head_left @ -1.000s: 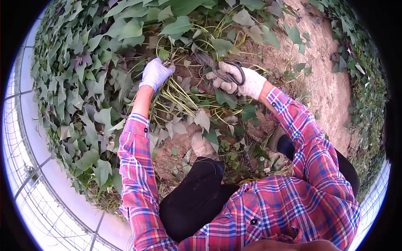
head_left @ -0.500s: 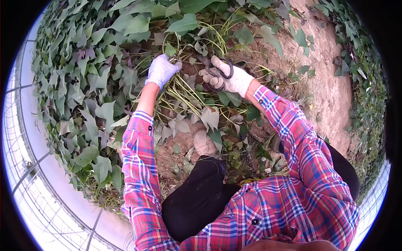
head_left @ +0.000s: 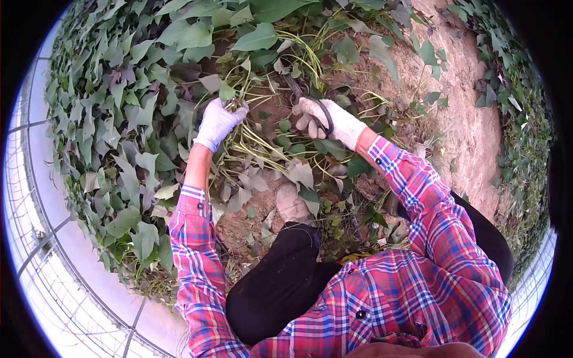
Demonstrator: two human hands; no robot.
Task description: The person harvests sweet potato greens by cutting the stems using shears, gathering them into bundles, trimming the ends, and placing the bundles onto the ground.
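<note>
My left hand (head_left: 219,122), in a pale lavender glove, is closed around a bundle of leafy vine stems (head_left: 253,142) that trail to the lower right. My right hand (head_left: 329,121), in a whitish, soiled glove, grips scissors by their black loop handle (head_left: 326,113). The scissors' blades are hard to make out against the dark soil and stems. A gap of bare soil and loose stems lies between my hands. Heart-shaped and lobed green leaves (head_left: 256,38) stand just above them.
Dense leafy vines (head_left: 119,113) cover the left side. A bare sandy strip (head_left: 468,131) runs down the right, with more vines (head_left: 525,113) beyond it. My shoe (head_left: 291,204) and bent black-trousered knee (head_left: 277,268) are below. A wire-grid wall (head_left: 54,262) curves along the far left.
My left hand has moved left and down with the stems, away from the right. My right hand has shifted slightly right and down, still holding the scissors.
</note>
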